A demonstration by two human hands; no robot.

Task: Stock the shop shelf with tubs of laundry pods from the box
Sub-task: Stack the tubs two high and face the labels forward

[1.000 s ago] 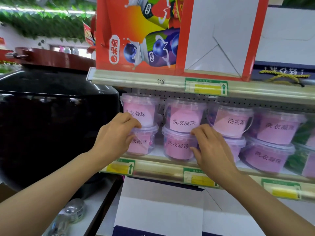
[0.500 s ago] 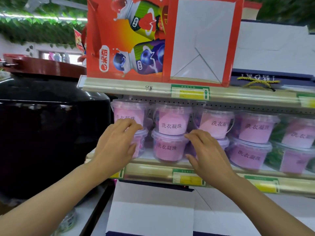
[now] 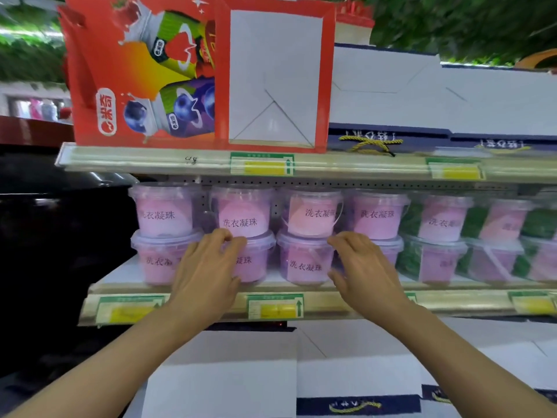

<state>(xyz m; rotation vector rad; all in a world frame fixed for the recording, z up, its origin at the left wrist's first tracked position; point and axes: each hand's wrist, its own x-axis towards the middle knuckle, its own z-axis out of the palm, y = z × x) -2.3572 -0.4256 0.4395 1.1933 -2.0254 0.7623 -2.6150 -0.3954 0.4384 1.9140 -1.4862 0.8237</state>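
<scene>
Shelf (image 3: 331, 286) tubs (image 3: 304, 260) stand stacked between both hands (image 3: 208, 276).

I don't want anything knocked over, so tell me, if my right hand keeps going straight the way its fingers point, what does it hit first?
Probably the bottom-row tub just left of the right hand. The fingers point up and leftward toward its lid rim, under the upper tub. Depth is unclear; they may already touch it.
</scene>
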